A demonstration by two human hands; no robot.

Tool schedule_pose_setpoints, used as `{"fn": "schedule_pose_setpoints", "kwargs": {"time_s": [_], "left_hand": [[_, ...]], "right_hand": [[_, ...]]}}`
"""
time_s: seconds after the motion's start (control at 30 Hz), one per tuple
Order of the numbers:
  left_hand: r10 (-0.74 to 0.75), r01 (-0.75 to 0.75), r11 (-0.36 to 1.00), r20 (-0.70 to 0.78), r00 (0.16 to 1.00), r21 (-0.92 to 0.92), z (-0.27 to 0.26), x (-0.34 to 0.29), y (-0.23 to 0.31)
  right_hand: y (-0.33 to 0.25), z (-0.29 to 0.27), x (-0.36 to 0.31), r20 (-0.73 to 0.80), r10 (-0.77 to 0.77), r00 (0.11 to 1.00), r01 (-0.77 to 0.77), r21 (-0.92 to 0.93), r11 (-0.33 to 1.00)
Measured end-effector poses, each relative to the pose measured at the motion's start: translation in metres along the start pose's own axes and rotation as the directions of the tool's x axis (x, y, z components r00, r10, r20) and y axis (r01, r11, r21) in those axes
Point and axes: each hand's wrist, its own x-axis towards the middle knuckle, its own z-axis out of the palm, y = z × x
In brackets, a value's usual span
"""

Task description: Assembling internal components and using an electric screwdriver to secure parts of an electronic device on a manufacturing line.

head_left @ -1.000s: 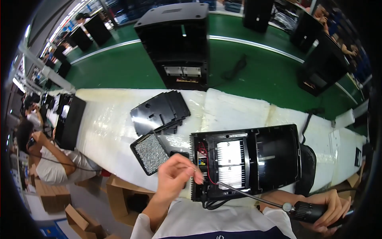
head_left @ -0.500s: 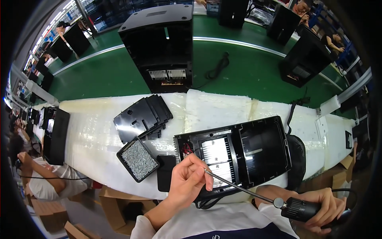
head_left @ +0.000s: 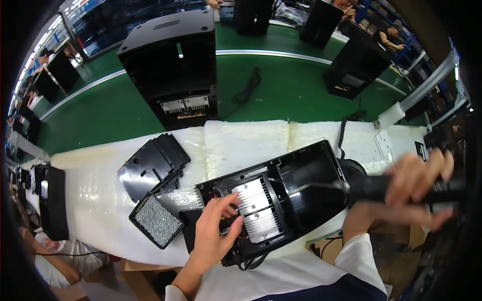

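Note:
A black plastic housing (head_left: 314, 175) lies on the padded bench in front of me, its inside facing up. In its left half sits a finned silver heat sink (head_left: 257, 210). My left hand (head_left: 213, 228) is over the housing's left end, thumb and fingers apart beside the heat sink, with nothing visible between them; whether the fingertips touch it I cannot tell. Blurred by motion, my right hand (head_left: 414, 183) grips a black electric screwdriver (head_left: 369, 188) right of the housing. Its long thin shaft points left over the housing; the tip is smeared.
Left of the housing are a black tray of screws (head_left: 159, 220) and stacked black plates (head_left: 150, 163). A dark flat object (head_left: 190, 226) lies partly behind my left hand. A tall black cabinet (head_left: 170, 70) stands on the green conveyor (head_left: 271, 80) beyond. Other people work farther off.
The screwdriver tip has left my left fingers, and my right hand has swung it up and forward. My left hand has lowered to the heat sink, its fingers spreading. The view has shifted.

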Motion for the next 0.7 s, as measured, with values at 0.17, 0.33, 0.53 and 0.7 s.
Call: {"fn": "schedule_pose_setpoints", "kwargs": {"time_s": [0.17, 0.33, 0.53, 0.7], "left_hand": [[0.12, -0.1, 0.943, -0.043, 0.992, 0.318, 0.003, -0.004, -0.013], [0.127, -0.101, 0.952, -0.075, 0.989, 0.29, 0.005, -0.001, -0.015], [0.105, -0.086, 0.948, -0.046, 0.993, 0.307, 0.001, 0.001, -0.018], [0.094, -0.08, 0.942, -0.026, 0.995, 0.326, 0.001, 0.002, -0.02]], "right_hand": [[0.07, 0.0, 0.005, -0.063, 0.252, 0.966, -0.25, 0.041, 0.967], [0.086, -0.003, 0.012, 0.049, 0.321, 0.946, -0.322, 0.017, 0.946], [0.104, 0.002, -0.012, 0.099, 0.492, 0.865, -0.471, -0.18, 0.863], [0.108, -0.01, -0.033, 0.172, 0.631, 0.756, -0.594, -0.223, 0.773]]}}
